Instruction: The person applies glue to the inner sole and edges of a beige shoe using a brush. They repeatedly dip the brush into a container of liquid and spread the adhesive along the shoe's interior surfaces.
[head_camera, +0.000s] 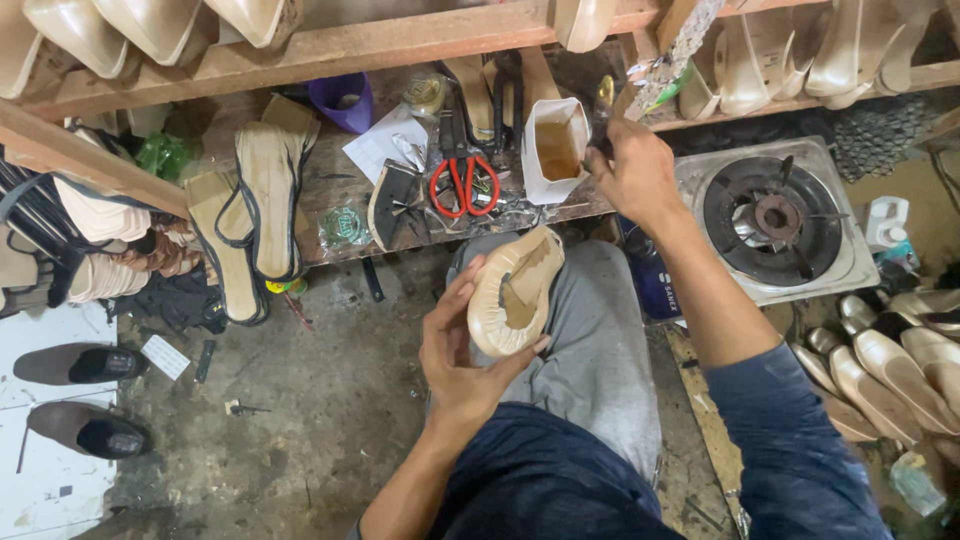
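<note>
Two hands busy: your left hand (462, 352) grips the beige shoe (514, 290); your right hand (632, 172) pinches a brush (603, 118) beside the glue container (555, 148) at the surface's front edge.

Packages and labels around the workbench

A white carton (553, 148) with its top cut open stands upright on the wooden bench, amber liquid inside — the right hand (636, 175) is just beside its rim. Left of it, behind the red-handled scissors, lies a creased white paper sheet (385, 143); a small clear packet (345, 226) with a greenish print sits at the bench's front edge. A white slip of paper (165, 356) lies on the floor. A dark blue package (655, 283) with white print stands below the bench — partly hidden.
</note>
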